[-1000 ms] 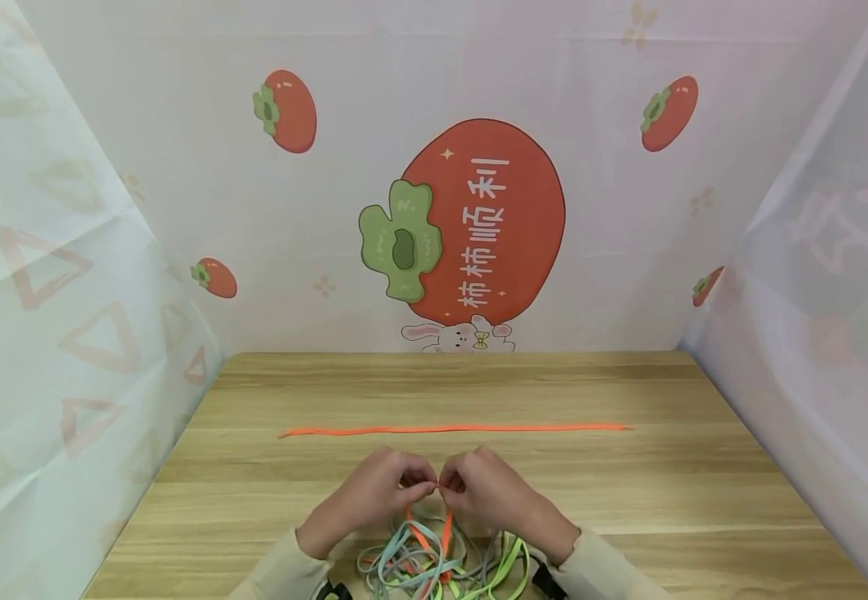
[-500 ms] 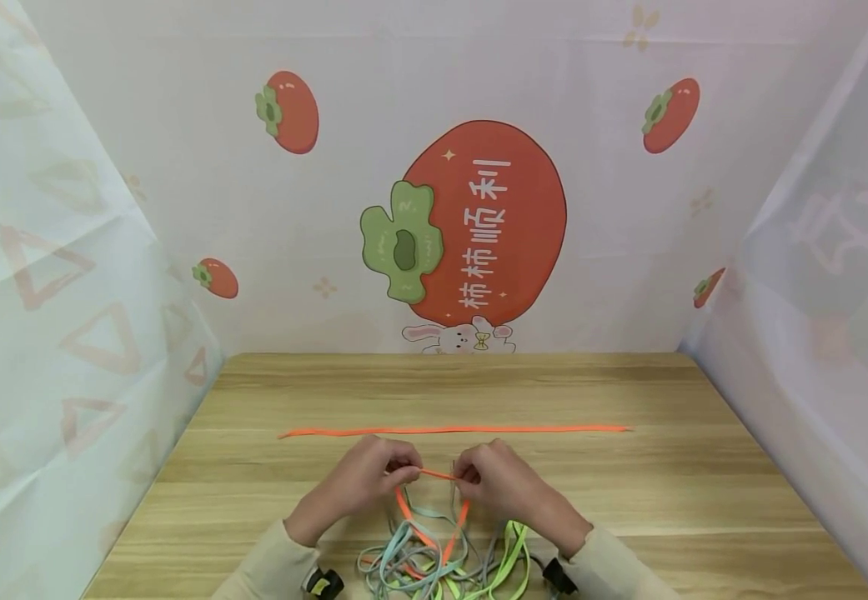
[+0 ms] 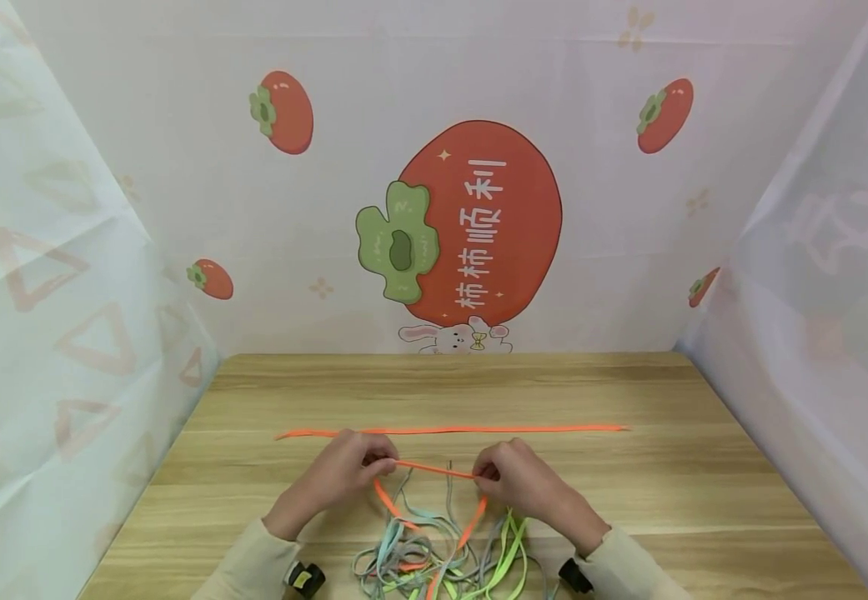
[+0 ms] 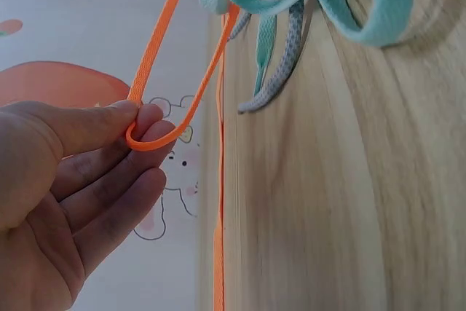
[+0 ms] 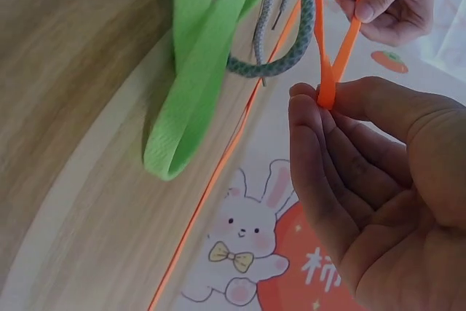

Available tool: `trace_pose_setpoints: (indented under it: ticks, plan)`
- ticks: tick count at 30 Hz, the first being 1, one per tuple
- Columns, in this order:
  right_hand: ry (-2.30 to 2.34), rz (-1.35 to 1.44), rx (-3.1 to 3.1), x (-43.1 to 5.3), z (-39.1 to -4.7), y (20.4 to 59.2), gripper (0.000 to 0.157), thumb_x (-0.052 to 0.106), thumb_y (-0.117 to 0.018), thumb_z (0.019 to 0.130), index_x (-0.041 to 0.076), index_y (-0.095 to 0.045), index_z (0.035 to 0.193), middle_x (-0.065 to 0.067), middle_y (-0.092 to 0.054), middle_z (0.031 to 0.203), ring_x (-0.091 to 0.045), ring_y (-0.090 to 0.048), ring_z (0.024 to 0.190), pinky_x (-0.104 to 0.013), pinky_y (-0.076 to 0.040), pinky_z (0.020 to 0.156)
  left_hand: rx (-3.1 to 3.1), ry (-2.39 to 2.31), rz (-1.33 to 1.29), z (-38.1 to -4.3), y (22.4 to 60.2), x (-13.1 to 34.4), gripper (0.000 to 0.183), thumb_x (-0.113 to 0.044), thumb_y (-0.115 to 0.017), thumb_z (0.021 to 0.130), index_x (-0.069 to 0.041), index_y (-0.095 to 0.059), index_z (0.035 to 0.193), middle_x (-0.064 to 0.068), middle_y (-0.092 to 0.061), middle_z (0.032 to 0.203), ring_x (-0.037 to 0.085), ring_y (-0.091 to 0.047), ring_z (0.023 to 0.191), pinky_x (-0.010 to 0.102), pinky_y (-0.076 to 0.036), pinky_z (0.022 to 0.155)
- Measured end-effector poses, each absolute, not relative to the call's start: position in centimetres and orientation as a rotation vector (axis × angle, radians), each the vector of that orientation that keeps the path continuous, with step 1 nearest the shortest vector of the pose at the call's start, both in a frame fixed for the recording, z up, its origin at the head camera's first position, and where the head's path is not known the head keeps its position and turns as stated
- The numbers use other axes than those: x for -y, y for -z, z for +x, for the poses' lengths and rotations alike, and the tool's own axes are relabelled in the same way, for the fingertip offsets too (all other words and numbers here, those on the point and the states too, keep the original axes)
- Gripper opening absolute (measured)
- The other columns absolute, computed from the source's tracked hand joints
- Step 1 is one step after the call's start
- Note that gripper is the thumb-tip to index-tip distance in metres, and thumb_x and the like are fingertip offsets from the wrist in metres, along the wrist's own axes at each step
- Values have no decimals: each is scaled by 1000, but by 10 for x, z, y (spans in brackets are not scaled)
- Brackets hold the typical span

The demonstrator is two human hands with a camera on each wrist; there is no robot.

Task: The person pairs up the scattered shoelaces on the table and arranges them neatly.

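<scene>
An orange shoelace [image 3: 434, 469] is stretched between the two hands above the table. The left hand [image 3: 343, 471] pinches it between thumb and forefinger; in the left wrist view the lace [image 4: 156, 49] bends at those fingertips. Thumb and fingers of the right hand [image 3: 527, 482] pinch the other end of the stretch, and the lace [image 5: 328, 81] folds there in the right wrist view. From both hands the lace drops into a tangled heap of grey, mint and green laces [image 3: 411, 554]. A second orange shoelace [image 3: 479, 429] lies straight across the table behind the hands.
The wooden table [image 3: 674, 475] has a printed cloth backdrop [image 3: 599, 292] behind it and cloth at both sides. Loops of green lace [image 3: 509, 554] lie near the right wrist. Grey lace ends [image 4: 280, 81] stick out of the heap.
The hands have moved apart, left hand to the left and right hand to the right, drawing a longer stretch of orange lace taut between them. The orange lace on the table has not moved.
</scene>
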State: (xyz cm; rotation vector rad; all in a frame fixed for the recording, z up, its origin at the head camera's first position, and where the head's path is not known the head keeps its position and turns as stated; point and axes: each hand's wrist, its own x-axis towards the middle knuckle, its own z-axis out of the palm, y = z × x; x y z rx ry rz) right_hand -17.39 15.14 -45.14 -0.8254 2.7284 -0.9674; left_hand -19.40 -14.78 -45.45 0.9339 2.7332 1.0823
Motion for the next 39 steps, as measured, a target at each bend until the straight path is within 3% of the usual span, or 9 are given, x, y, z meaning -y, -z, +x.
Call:
trace_pose_setpoints:
  ticks: [11, 20, 29, 39]
  plan:
    - [976, -806, -2757, -170, -176, 460, 10, 7, -65, 89, 6, -74, 87, -2, -72, 78, 1, -61, 65, -16, -50, 60, -2773, -1089, 892, -197, 458, 168, 6, -13, -67, 91, -12, -73, 92, 2, -73, 83, 14, -68, 72, 18, -52, 64]
    - [918, -729, -2806, -186, -179, 460, 9, 8, -67, 89, 8, -75, 93, 0, -72, 85, -1, -62, 72, -18, -51, 63, -2786, -1097, 875, -202, 459, 184, 7, -15, -66, 92, -13, -72, 94, 2, -74, 85, 16, -70, 76, 19, -54, 66]
    - [922, -666, -2804, -206, -182, 460, 9, 8, -67, 89, 8, -75, 92, -2, -72, 85, -3, -62, 71, -19, -50, 61, -2836, -1055, 821, -205, 462, 196, 6, -16, -67, 91, -15, -73, 93, 1, -73, 85, 12, -68, 76, 19, -53, 67]
    - [895, -644, -2800, -229, -183, 465, 11, 9, -66, 89, 14, -76, 89, 1, -73, 85, -4, -63, 71, -20, -51, 63, -2873, -1043, 784, -207, 464, 206, 5, -14, -68, 90, -14, -73, 92, 1, -73, 84, 10, -68, 74, 19, -53, 66]
